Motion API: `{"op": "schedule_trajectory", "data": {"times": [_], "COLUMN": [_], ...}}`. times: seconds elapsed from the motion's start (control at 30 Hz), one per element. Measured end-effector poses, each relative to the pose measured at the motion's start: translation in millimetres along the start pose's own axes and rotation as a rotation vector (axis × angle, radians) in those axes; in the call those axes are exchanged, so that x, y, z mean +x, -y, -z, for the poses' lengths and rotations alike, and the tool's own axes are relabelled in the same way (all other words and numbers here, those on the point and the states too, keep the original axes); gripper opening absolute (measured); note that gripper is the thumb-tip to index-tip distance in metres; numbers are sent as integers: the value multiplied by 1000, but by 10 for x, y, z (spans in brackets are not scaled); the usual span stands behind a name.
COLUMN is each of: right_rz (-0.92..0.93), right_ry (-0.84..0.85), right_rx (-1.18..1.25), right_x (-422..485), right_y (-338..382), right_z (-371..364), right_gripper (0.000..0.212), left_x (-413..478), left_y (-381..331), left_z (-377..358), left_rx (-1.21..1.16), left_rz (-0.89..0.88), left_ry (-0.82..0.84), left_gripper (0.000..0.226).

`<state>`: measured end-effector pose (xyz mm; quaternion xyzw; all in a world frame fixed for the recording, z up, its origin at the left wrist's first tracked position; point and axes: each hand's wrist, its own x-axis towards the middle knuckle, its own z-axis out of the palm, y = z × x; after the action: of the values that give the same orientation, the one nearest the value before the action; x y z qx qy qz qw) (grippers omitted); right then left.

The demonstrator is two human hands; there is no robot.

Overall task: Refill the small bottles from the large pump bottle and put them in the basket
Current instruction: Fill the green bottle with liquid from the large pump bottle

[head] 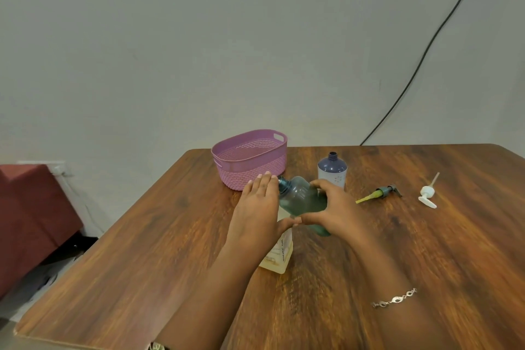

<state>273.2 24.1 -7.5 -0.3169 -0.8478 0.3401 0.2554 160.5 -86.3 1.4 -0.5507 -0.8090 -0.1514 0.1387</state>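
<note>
At the far left edge of the frame we see a maroon seat (34, 221) below a plain grey wall (199, 51). A wooden table (142, 250) fills the lower frame from left of centre to the right edge.

Just left of centre, at the table's far edge, stands a purple woven-look basket (250, 159), upright, and we see nothing inside it.

In front of the basket, the left hand (257, 202) is flat, its fingers straight and together, lying alongside the neck of a green bottle (301, 199). We cannot tell if it touches that bottle. Beneath the hands stands a pale bottle (279, 253) of yellowish liquid, with its top hidden.

At the centre, the green bottle is tilted with its uncapped neck towards the upper left. The right hand (332, 207) grips its body, with the fingers curled over it and the thumb underneath.

Just behind the right hand, a purple bottle (332, 170) stands upright and uncapped.

Further right on the table lie a green pump head (380, 193) with a yellowish tube and a white pump head (427, 193), apart from each other.

Lower right, a silver bracelet (395, 300) circles the right wrist. At the upper right, a black cable (426, 51) runs down the wall.
</note>
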Motion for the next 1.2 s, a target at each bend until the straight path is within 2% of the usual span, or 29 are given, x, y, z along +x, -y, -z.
{"op": "schedule_trajectory", "data": {"times": [0.23, 0.53, 0.7, 0.8, 0.9, 1.0, 1.2], "right_rz": [21, 11, 17, 26, 23, 5, -19], "right_ry": [-28, -61, -83, -89, -80, -66, -83], "right_rx": [31, 51, 80, 97, 89, 108, 95], "right_x": [21, -9, -1, 14, 18, 6, 8], "right_y": [44, 3, 1, 23, 41, 20, -20], "right_z": [35, -32, -33, -14, 7, -15, -79], "right_gripper": [64, 63, 63, 64, 66, 68, 67], "left_x": [42, 60, 67, 70, -8, -69, -24], "left_y": [-35, -127, -113, -109, -189, -219, -131], "left_z": [125, 3, 11, 20, -73, -246, -417], "left_rx": [-89, 3, -43, -88, -54, 16, -11], "left_rz": [36, 96, 106, 101, 105, 113, 109], "left_ry": [-13, 7, -16, -52, -32, -119, -171], "left_gripper": [86, 83, 86, 94, 112, 129, 121]}}
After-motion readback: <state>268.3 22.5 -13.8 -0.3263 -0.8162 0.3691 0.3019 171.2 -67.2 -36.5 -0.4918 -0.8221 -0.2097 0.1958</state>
